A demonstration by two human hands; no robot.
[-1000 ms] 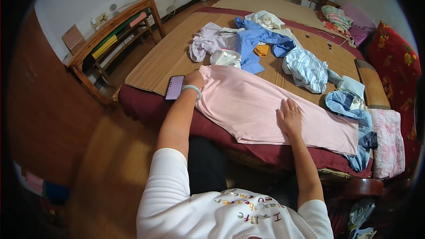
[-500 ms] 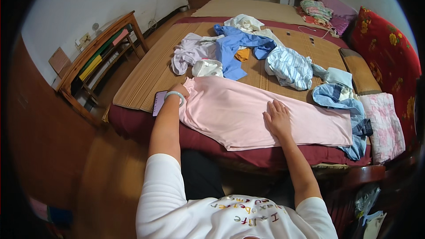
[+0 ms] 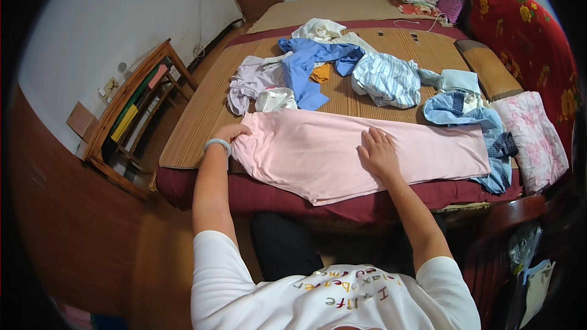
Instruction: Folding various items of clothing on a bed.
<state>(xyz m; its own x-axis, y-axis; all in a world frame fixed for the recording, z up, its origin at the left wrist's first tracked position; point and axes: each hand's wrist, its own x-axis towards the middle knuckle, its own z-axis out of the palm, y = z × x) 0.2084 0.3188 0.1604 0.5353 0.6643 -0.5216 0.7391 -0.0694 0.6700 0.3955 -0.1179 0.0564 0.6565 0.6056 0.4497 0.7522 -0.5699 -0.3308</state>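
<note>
A pair of pale pink trousers (image 3: 306,146), folded lengthwise, lies across the near side of the bed with the waist end at the left. My left hand (image 3: 233,131), with a pale bangle at its wrist, is closed on the gathered waist corner. Spread flat on the middle of the trousers is my right hand (image 3: 378,151), pressing the cloth without gripping it. The leg end reaches a light blue garment (image 3: 498,171) at the right and partly covers it.
Beyond the trousers, a blue garment (image 3: 299,76), a striped shirt (image 3: 388,79) and a lilac garment (image 3: 254,79) lie loosely on the woven mat (image 3: 202,110). A pink-and-white pillow (image 3: 531,134) stands by the red floral headboard (image 3: 520,43). A wooden rack (image 3: 131,110) is at the left.
My left hand has drawn the waist end leftward, stretching the trousers sideways. The right hand stays flat on them. The purple phone beside my left hand is now out of sight. The view has shifted slightly.
</note>
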